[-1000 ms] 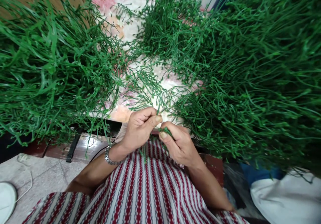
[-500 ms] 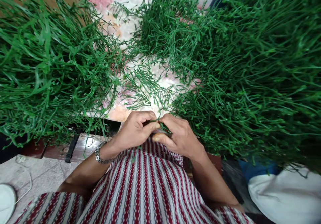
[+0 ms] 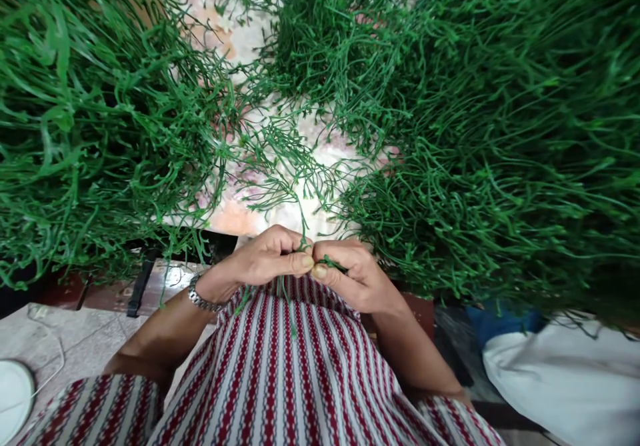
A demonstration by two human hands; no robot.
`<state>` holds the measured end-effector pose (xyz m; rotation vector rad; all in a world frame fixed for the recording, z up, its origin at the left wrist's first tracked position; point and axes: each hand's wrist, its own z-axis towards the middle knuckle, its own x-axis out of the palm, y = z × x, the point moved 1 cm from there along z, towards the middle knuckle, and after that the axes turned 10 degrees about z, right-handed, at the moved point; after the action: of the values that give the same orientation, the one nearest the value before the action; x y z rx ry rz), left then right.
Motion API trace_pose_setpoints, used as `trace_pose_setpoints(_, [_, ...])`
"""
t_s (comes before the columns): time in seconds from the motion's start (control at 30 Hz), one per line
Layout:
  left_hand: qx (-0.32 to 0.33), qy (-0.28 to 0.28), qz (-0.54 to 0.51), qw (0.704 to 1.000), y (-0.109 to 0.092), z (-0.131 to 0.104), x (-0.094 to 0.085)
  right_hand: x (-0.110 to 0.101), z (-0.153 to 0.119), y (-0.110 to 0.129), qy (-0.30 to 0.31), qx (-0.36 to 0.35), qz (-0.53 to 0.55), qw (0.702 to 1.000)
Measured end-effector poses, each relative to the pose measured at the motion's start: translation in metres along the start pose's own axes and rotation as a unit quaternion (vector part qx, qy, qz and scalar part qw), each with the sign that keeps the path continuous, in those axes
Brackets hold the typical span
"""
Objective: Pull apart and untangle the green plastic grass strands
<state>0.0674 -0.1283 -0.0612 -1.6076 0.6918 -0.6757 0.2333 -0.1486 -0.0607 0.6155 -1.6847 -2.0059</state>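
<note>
Narrowed right hand [image 3: 357,276] onto sprig [image 3: 333,263] after wider grip; pinched stem [image 3: 303,225] toward twelve in left hand [image 3: 267,256]. Brought thumbs [image 3: 325,273] together at six, likely steadier for fingerwork.

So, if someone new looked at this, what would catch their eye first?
Most likely the green stems: a large heap on the left fills that side, and another heap on the right spreads across the other. Between them shows a pale flowered cloth. Just below, the left hand and right hand meet, holding small green pieces, above a red-and-white striped top.
</note>
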Motion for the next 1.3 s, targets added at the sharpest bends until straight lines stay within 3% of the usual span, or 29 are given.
trace_pose_setpoints(0.1, [-0.006, -0.037, -0.138, 0.99, 0.007, -0.001, 0.009, 0.005, 0.002, -0.005, -0.035, 0.009, 0.11, 0.993])
trace_pose_setpoints(0.23, [-0.017, -0.077, -0.28, 0.957, 0.01, -0.002, 0.021, 0.017, 0.004, -0.013, -0.133, 0.044, 0.263, 0.955])
trace_pose_setpoints(0.37, [-0.013, -0.096, -0.31, 0.946, 0.006, -0.001, 0.025, 0.026, 0.004, -0.015, -0.186, 0.055, 0.333, 0.923])
trace_pose_setpoints(0.47, [-0.02, -0.103, -0.31, 0.945, 0.003, 0.0, 0.024, 0.027, 0.005, -0.013, -0.192, 0.058, 0.346, 0.917])
trace_pose_setpoints(0.63, [0.015, -0.163, -0.334, 0.928, 0.002, 0.001, 0.017, 0.021, 0.008, -0.005, -0.198, -0.009, 0.385, 0.901])
trace_pose_setpoints(0.77, [0.069, -0.207, -0.262, 0.94, 0.0, 0.004, 0.012, 0.009, 0.005, 0.0, -0.204, -0.076, 0.217, 0.951])
trace_pose_setpoints(0.87, [0.062, -0.262, -0.189, 0.944, -0.002, 0.007, 0.009, -0.003, 0.002, 0.006, -0.206, -0.068, 0.057, 0.974])
trace_pose_setpoints(1.0, [0.056, -0.3, -0.155, 0.94, -0.006, 0.013, 0.007, -0.012, 0.0, 0.015, -0.242, -0.002, -0.074, 0.967])
trace_pose_setpoints(1.2, [0.05, -0.361, -0.088, 0.927, -0.001, 0.021, 0.011, -0.001, 0.008, 0.009, -0.159, 0.053, -0.203, 0.965])
trace_pose_setpoints(1.3, [0.039, -0.367, -0.054, 0.928, 0.0, 0.024, 0.015, 0.005, 0.008, -0.001, -0.18, 0.07, -0.242, 0.951])
